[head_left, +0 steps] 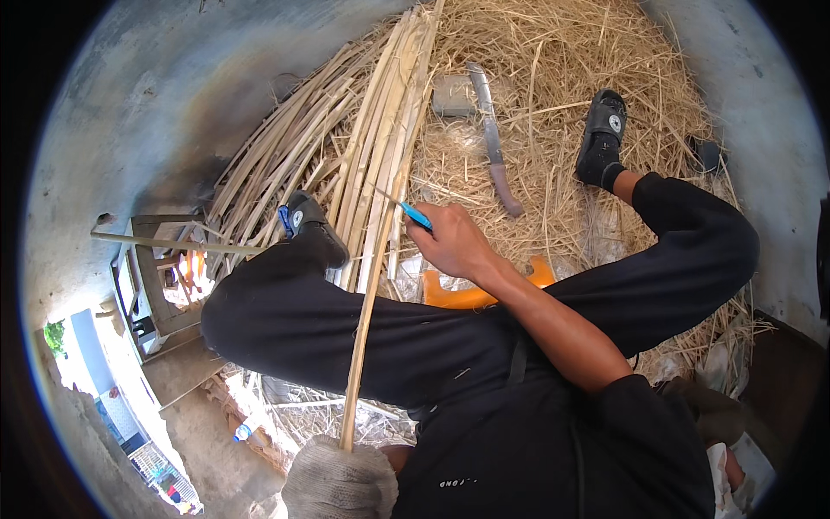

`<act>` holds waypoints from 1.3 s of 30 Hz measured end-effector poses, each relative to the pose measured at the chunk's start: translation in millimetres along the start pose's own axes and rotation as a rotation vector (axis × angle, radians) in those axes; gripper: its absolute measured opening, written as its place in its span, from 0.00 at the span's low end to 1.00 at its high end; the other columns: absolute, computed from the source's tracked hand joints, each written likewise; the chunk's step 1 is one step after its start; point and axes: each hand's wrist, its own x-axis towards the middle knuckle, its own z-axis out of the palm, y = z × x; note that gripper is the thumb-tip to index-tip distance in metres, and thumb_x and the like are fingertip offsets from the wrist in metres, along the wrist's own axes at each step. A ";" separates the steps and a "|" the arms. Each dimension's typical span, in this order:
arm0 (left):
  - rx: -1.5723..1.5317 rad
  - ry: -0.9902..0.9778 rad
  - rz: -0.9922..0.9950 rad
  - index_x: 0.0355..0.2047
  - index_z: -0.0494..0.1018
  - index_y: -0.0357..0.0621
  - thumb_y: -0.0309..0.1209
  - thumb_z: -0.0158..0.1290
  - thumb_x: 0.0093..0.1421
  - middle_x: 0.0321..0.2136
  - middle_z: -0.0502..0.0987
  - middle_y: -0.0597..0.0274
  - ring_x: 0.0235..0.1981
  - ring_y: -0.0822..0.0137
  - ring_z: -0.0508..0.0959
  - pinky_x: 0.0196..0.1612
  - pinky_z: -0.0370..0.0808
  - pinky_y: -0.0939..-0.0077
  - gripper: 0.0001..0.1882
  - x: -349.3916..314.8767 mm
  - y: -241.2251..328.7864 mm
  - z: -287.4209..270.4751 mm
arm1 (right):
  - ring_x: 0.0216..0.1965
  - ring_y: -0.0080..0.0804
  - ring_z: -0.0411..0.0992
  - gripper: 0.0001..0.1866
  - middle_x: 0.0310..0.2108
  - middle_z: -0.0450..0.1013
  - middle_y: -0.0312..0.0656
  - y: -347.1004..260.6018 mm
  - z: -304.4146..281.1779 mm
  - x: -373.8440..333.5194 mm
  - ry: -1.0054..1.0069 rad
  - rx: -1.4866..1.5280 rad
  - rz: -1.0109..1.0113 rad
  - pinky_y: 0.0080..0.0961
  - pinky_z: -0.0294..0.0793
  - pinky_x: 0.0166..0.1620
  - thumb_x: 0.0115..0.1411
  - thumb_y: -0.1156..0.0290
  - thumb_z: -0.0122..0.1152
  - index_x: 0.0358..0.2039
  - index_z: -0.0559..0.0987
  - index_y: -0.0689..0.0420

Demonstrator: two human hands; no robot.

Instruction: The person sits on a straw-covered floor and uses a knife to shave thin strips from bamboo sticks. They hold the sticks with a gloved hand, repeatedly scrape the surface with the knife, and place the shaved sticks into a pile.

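My left hand point(340, 480), in a grey knitted glove, is closed around the near end of a long, narrow bamboo strip point(361, 346). The strip slants up over my left thigh toward the heap of strips ahead. In my right hand point(454, 245), bare and closed, is a small knife point(417, 216) with a blue handle. Its thin blade points up and left, beside or over the strip; whether it touches cannot be made out. Many split bamboo strips point(380, 121) lie lengthwise beyond my left foot.
A machete point(489, 130) with a brown handle lies on straw-like shavings point(553, 225), next to a grey block point(454, 95). An orange plastic stool point(471, 297) sits between my legs. Concrete walls point(173, 112) rise on both sides. A bottle point(246, 429) lies at lower left, near an opening.
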 end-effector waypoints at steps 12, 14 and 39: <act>-0.321 -0.133 0.426 0.40 0.67 0.31 0.41 0.45 0.65 0.35 0.72 0.48 0.38 0.47 0.75 0.53 0.65 0.47 0.20 -13.3 -3.4 -15.9 | 0.36 0.58 0.79 0.15 0.33 0.78 0.63 151.6 -35.3 75.8 0.324 -0.529 0.536 0.47 0.78 0.37 0.59 0.67 0.56 0.38 0.80 0.67; -0.442 -0.179 0.576 0.41 0.67 0.31 0.41 0.45 0.66 0.35 0.72 0.47 0.38 0.46 0.75 0.54 0.64 0.46 0.20 -5.4 -3.2 -5.9 | 0.32 0.49 0.80 0.15 0.30 0.78 0.58 111.0 -57.7 55.4 0.373 -0.530 0.511 0.45 0.78 0.35 0.60 0.63 0.58 0.39 0.80 0.63; -0.848 -0.244 1.335 0.46 0.64 0.26 0.43 0.39 0.69 0.41 0.71 0.40 0.44 0.39 0.73 0.63 0.60 0.36 0.25 35.1 31.8 14.3 | 0.21 0.47 0.70 0.15 0.19 0.71 0.52 -25.9 -18.0 -41.3 0.122 0.133 -0.040 0.39 0.66 0.29 0.66 0.61 0.54 0.34 0.71 0.63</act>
